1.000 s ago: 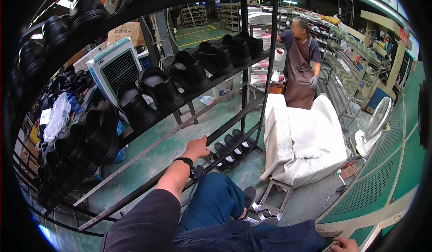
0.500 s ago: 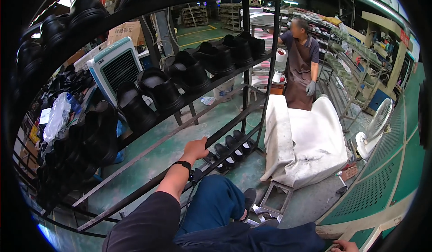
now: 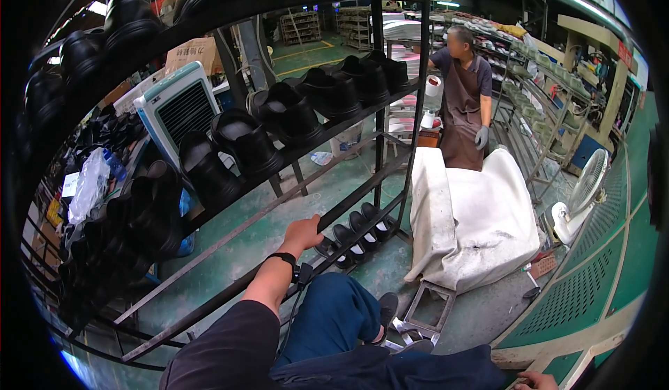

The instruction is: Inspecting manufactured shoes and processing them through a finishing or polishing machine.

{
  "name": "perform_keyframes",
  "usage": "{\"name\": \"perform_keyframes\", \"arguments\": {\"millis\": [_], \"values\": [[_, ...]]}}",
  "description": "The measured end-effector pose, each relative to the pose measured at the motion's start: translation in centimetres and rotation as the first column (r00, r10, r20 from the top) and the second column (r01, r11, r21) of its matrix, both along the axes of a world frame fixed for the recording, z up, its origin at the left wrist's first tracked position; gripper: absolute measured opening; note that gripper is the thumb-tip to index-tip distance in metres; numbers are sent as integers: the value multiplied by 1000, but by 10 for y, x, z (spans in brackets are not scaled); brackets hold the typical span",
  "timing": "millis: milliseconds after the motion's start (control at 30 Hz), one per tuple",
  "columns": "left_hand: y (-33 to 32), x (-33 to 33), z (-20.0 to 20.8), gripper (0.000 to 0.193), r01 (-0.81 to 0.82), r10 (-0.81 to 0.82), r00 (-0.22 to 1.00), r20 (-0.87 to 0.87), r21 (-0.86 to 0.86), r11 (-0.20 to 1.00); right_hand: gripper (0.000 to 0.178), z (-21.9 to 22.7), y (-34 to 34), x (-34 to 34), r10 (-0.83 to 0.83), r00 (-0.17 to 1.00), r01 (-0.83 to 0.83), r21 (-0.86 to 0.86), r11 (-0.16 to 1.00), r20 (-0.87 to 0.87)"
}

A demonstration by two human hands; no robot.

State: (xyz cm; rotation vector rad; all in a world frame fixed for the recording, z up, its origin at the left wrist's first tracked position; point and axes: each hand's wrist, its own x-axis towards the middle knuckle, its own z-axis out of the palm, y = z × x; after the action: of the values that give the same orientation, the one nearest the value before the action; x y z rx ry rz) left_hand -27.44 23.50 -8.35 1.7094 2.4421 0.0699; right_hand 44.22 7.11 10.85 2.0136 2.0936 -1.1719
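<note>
My left hand (image 3: 304, 235), with a dark band on the wrist, is closed round a lower rail of the black metal shoe rack (image 3: 348, 207). Black shoes (image 3: 282, 111) stand in a row on the shelf above it. Below and beyond the hand, several dark shoes with light insides (image 3: 359, 230) sit on the lowest level. Only part of my right hand (image 3: 535, 381) shows at the bottom edge, beside the pale frame of a green perforated panel (image 3: 568, 317). Its fingers are mostly cut off, so I cannot make out whether it holds anything.
A white cloth-draped bulky object (image 3: 488, 209) stands ahead on the right, with a metal frame (image 3: 428, 310) at its foot. Behind it stands a person in a brown apron (image 3: 463, 111). A white fan (image 3: 582, 195) is at the right, and an air cooler (image 3: 182, 104) stands behind the rack.
</note>
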Motion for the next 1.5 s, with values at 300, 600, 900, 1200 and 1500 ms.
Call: {"name": "perform_keyframes", "arguments": {"millis": [300,600,900,1200,1500], "values": [[0,-3,-4,49,6,-6,1000,21,22,1000,37,3,0,-3,-3,1000,4,-1,1000,29],[1,-2,-4,50,1,-1,1000,21,20,1000,38,8,0,-5,-36,999,37,-38,999,32],[0,-2,-3,50,-11,10,999,30,12,1000,37,7,-1,-4,-12,1000,13,-4,1000,12],[0,0,1,46,-7,7,1000,26,10,1000,37,4,0,-2,-8,1000,8,-10,1000,27],[-1,2,2,47,-15,15,1000,19,6,1000,37,4,-1,-2,0,999,0,1,1000,35]]}}
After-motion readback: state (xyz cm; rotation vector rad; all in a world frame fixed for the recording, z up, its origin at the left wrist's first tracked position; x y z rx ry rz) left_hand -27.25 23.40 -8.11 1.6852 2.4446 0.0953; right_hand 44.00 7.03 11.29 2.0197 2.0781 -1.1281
